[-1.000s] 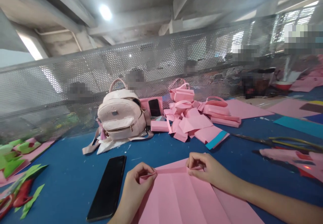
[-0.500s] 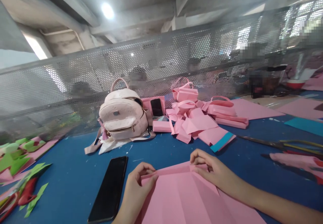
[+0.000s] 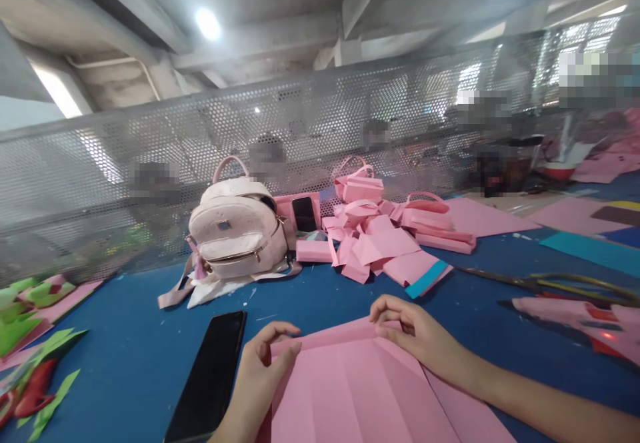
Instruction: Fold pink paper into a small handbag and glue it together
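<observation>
A large pink sheet of paper [image 3: 345, 383] with several lengthwise creases lies at the front of the blue table [image 3: 143, 336]. Its far edge is folded into a narrow strip. At the left corner of that strip, my left hand [image 3: 265, 370] grips the paper between thumb and fingers. My right hand [image 3: 413, 330] pinches the same folded edge farther right, fingers curled over it. Beside my left hand rests a black phone [image 3: 210, 370]. Under the creased sheet, another piece of pink paper [image 3: 467, 406] shows at the right.
A pale pink backpack [image 3: 240, 230] stands behind the phone. Right of it are piled pink paper pieces [image 3: 390, 243]. Scissors [image 3: 540, 282] and a pink glue gun [image 3: 575, 320] lie at right; red-handled scissors [image 3: 37, 390] lie among green scraps at left. A perforated metal screen [image 3: 200, 136] borders the back.
The view has shifted slightly, bringing more of the glue gun into sight. Both hands keep their hold on the folded edge of the pink paper.
</observation>
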Demonstrator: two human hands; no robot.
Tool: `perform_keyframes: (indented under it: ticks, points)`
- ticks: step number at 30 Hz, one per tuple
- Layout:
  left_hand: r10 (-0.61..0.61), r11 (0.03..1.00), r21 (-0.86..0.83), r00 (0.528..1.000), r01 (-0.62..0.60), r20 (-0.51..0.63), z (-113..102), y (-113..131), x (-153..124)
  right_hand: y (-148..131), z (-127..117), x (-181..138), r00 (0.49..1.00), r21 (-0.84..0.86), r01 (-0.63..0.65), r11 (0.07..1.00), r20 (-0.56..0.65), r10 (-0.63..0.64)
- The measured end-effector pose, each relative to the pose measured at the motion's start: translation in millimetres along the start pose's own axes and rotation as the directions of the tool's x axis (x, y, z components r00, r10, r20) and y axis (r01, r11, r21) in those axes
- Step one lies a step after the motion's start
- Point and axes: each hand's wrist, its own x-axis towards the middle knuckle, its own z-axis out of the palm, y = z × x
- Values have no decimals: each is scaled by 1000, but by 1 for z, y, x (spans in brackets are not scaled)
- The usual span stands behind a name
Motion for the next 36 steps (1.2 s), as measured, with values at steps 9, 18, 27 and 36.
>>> perform_keyframes:
  ticks: [9,18,27,36]
  points:
    - [-111,985,-126,990,122,88,-4,4,-4,-2,-3,-2,998,-43,53,998,-33,-55]
    - [-117,962,-228,981,150,152,-1,14,-14,-7,-4,-13,995,-123,91,988,46,-86]
    - [-106,926,-297,914,234,391,0,24,-35,-5,-24,-17,993,-126,104,986,-45,-111]
    - [-106,947,-244,921,208,374,-1,50,-42,-47,1,-64,879,-456,471,755,168,-447]
